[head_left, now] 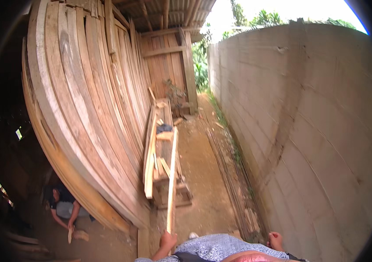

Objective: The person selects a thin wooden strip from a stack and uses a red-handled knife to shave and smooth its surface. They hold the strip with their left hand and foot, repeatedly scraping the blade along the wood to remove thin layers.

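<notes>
My left hand (167, 241) is closed around the near end of a long, thin wooden strip (172, 179). The strip points away from me, its far part passing in front of a rough wooden workbench (165, 149). On that bench lie longer boards (150, 161), short wood offcuts (165, 167) and a dark object (164, 128) too blurred to name. My right hand (275, 241) hangs low at my right side, near the concrete wall, its fingers curled in with nothing visible in them.
A wall of upright planks (94, 96) runs along the left. To the right rises a tall concrete wall (308, 131), with long thin rods (227, 174) on the dirt ground (199, 166) at its foot. At lower left another person (66, 209) crouches, hands on a wood piece (69, 236).
</notes>
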`<state>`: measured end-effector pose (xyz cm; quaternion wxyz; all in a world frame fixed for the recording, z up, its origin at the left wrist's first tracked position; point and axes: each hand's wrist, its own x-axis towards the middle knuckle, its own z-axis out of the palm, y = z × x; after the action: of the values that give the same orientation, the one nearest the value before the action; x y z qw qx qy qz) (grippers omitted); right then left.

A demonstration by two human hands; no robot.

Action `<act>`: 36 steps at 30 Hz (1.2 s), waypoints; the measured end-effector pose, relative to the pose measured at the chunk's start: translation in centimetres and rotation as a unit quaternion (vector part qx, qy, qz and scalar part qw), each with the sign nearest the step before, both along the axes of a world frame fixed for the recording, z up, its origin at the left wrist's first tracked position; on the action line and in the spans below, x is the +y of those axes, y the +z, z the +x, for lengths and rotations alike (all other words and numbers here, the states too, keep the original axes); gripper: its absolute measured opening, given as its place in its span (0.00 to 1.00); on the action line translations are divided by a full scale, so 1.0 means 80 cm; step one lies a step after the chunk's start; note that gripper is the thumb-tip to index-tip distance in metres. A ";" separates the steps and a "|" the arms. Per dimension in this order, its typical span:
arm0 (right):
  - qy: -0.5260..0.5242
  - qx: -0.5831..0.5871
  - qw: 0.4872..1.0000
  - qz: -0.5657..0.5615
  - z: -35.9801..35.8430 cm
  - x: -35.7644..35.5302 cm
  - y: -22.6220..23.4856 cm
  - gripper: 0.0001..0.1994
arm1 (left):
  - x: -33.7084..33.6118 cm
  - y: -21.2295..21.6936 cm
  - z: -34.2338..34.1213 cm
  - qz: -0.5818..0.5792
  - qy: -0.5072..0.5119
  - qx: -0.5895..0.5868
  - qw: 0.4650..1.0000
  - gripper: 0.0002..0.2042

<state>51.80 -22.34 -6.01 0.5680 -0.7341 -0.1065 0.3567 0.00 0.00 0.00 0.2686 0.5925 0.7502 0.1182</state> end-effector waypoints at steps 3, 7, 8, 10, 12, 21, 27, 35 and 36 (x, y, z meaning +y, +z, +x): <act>0.046 -0.065 0.997 -0.014 0.021 0.051 -0.004 0.05 | 0.073 -0.017 0.014 -0.016 -0.020 0.002 1.000 0.33; 0.049 -0.045 0.997 -0.031 0.036 0.159 0.003 0.06 | 0.190 0.004 0.011 -0.021 -0.007 -0.032 0.999 0.33; 0.066 -0.042 0.997 -0.019 0.038 0.165 -0.004 0.07 | 0.195 -0.010 0.012 -0.016 -0.003 -0.030 0.999 0.32; 0.111 -0.064 0.992 -0.004 0.043 0.196 0.004 0.08 | 0.221 0.018 0.022 -0.088 -0.017 -0.030 0.996 0.35; 0.136 -0.117 0.983 0.032 0.056 0.236 0.004 0.08 | 0.254 0.032 0.043 -0.066 -0.030 -0.051 0.996 0.34; 0.276 -0.105 0.941 -0.163 0.137 0.476 -0.015 0.08 | 0.347 0.012 0.067 -0.051 -0.003 -0.008 0.999 0.26; 0.325 -0.072 0.939 -0.088 0.188 0.683 -0.020 0.09 | 0.444 0.003 0.115 -0.063 0.023 0.036 0.997 0.27; 0.362 -0.020 0.921 -0.144 0.238 0.868 0.082 0.13 | 0.550 -0.018 0.165 -0.074 0.072 0.047 0.994 0.29; 0.364 -0.018 0.915 -0.175 0.216 0.882 0.113 0.13 | 0.550 -0.029 0.163 -0.055 0.079 0.033 0.995 0.30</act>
<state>69.12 48.25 3.01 0.2597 -0.7380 -0.3125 0.5387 13.03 44.03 -2.36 0.2658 0.5193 0.8084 0.0786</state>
